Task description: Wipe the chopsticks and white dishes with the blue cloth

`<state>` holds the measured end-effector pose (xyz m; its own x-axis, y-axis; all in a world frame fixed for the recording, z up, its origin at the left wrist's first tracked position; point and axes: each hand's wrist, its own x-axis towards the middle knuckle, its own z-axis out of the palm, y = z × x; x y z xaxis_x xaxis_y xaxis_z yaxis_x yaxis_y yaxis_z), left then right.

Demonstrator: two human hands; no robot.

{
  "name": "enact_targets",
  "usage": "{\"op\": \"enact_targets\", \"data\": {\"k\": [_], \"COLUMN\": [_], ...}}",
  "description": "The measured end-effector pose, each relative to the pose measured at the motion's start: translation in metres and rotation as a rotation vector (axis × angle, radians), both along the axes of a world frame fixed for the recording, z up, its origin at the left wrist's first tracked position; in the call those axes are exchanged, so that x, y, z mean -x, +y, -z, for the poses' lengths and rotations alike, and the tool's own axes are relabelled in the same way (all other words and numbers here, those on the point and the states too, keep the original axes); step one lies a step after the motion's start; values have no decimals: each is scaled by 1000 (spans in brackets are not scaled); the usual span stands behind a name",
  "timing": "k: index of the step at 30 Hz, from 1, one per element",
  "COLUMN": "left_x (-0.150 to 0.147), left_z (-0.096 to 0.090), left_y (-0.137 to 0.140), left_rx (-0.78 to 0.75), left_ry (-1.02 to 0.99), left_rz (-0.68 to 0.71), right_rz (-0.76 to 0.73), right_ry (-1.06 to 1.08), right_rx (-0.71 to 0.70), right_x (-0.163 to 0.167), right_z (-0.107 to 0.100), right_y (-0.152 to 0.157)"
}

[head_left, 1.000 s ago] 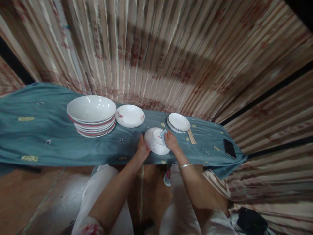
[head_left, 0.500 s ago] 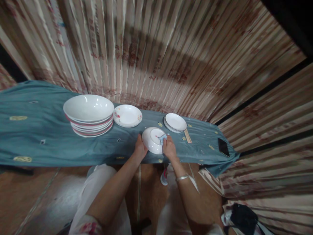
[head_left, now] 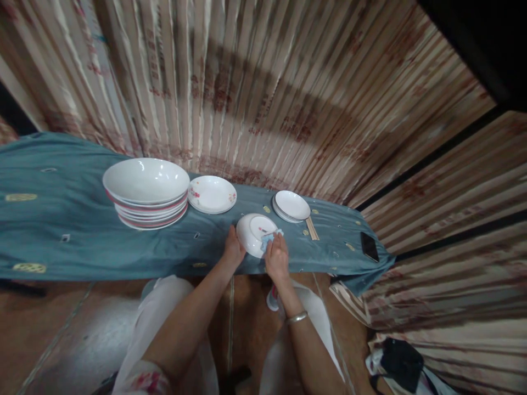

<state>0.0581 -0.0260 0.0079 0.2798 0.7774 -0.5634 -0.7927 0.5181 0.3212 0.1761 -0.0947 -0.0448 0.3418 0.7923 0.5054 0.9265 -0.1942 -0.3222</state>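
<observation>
We cannot see our right hand point(head_left: 276, 259) fingers' grip on the small blue cloth point(head_left: 269, 238), mostly hidden beneath it. The table point(head_left: 82, 247) runs past the left edge. The plate point(head_left: 256, 233) markings are too small to read.

Before me a curtain point(head_left: 255, 93) of pleated fabric, striped in cream, tan and faded red, fills the upper half of the frame and bends round to the right edge, where dark bands cut across it. A broad shadow lies over its middle. Across the centre runs a long table point(head_left: 82, 247) draped in a teal cloth with small gold and white motifs, its right end hanging in folds. Along the bottom left the floor point(head_left: 49, 329) is brown and worn, with a pale glare on it. The upper right corner is black.
</observation>
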Motion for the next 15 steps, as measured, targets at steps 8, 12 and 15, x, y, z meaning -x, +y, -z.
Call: {"op": "enact_targets", "data": {"k": [8, 12, 15], "left_x": [2, 1, 1], "left_z": [-2, -2, 1], "left_y": [1, 0, 0], "left_rx": [-2, -14, -33], "left_ry": [17, 16, -4], "left_rz": [32, 46, 59], "right_rz": [-74, -158, -204], "right_ry": [-69, -85, -91], "right_rx": [50, 99, 160], "right_x": [26, 36, 39], "right_z": [-12, -20, -25], "right_y": [-10, -7, -2]}}
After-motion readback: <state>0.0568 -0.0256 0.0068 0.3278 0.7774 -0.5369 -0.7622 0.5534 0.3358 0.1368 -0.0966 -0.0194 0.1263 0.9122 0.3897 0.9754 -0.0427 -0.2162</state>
